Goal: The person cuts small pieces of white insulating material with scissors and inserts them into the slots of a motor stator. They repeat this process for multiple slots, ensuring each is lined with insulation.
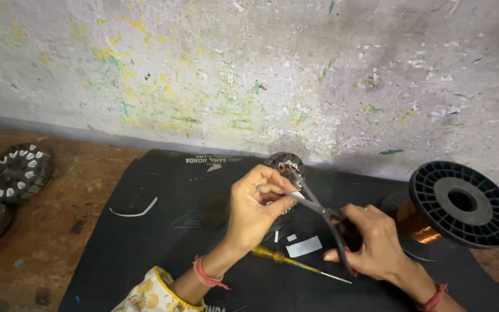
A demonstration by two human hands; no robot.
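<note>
Dark slotted motor stator (284, 164), held upright at mat centre, 12 o'clock of the left hand (258, 202) clamped around it. Screwdriver (293, 263) and white paper slips (304, 247) lay at 6 o'clock; copper wire spool (460, 205) at 3. Right hand (373, 242) gripped scissors (319, 209), tips at the stator.

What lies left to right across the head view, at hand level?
Slotted core on the floor → left hand holding a stator → scissors → right hand → wire spool.
</note>
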